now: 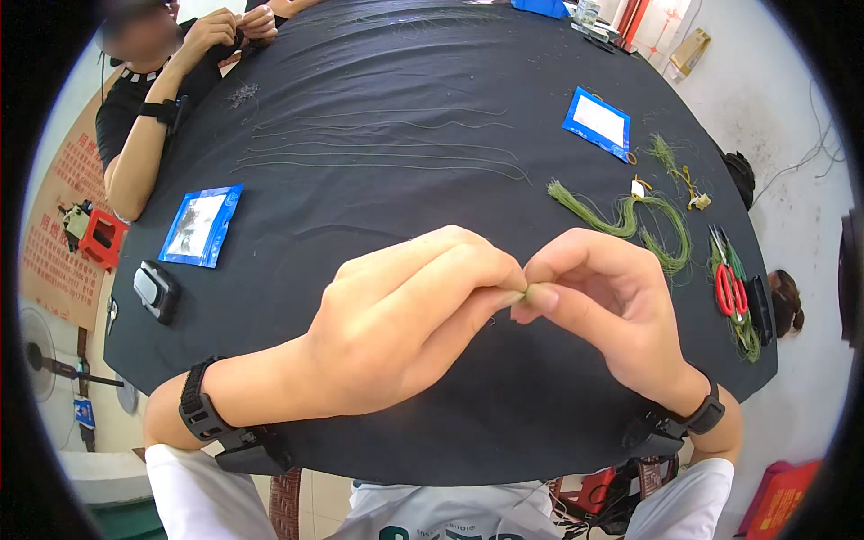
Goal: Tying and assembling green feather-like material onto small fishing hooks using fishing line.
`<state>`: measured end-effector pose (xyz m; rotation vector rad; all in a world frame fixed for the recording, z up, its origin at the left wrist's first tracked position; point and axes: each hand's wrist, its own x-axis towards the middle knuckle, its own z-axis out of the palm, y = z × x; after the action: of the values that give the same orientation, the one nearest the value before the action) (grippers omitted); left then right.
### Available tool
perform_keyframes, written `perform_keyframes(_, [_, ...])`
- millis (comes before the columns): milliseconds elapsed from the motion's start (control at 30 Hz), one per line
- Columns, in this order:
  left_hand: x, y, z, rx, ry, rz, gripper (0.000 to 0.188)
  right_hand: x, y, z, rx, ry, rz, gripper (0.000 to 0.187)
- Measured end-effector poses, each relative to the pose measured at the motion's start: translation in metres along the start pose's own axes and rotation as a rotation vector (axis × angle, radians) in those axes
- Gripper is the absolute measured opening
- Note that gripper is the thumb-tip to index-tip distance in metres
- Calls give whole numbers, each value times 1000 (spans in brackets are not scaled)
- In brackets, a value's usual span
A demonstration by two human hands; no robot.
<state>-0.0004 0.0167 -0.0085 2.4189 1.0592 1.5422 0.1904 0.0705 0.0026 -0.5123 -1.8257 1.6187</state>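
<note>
My left hand [405, 324] and my right hand [607, 301] meet fingertip to fingertip above the near middle of the table. Each is closed in a pinch of thumb and forefinger. A tiny bit of green thread [524, 294] shows where the tips touch; the rest of it is hidden by the fingers or too fine to see. Just beyond my right hand lies a bundle of green threads [621, 220], looped round and tied near a white tag [639, 187]. Several single threads [387, 155] are laid out side by side farther off on the black cloth.
A round table [504, 414] has a wrinkled black cover. Red-handled scissors [731, 292] lie on more green thread at the right. Blue-edged packets [202, 225] [598, 124] and a grey-black device [157, 292] rest around. A co-worker's hands [229, 29] are at the far left.
</note>
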Motion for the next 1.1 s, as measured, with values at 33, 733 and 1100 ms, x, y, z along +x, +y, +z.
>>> perform_keyframes(33, [0, 1, -1, 1, 0, -1, 14, 0, 1, -1, 58, -17, 6, 9])
perform_keyframes(733, [4, 1, -5, 135, -58, 25, 26, -2, 4, -1, 8, 20, 0, 10])
perform_keyframes(1100, [-1, -5, -1, 119, -56, 94, 18, -3, -3, 4, -63, 31, 110, 9])
